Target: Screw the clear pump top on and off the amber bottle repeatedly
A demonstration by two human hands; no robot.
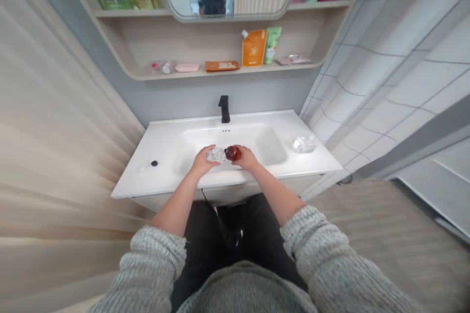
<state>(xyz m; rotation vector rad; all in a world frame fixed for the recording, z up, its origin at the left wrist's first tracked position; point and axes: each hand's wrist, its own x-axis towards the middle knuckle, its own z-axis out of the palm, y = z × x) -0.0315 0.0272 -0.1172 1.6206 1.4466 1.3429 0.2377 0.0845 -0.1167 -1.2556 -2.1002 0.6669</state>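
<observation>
The left hand (203, 160) was curled tight around a clear plastic piece (215, 155), the right hand (246, 157) gripped a small brown bottle (232, 153), and both things touched above the white sink (161, 187).

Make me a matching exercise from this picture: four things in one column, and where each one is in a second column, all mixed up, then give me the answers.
Things
1. Left hand
2. Right hand
3. Orange pouch
4. Black faucet

Places
A. Upright on the shelf
B. At the back of the sink
C. On the amber bottle
D. On the clear plastic

Pairs: 1-D, 2-C, 3-A, 4-B
</observation>
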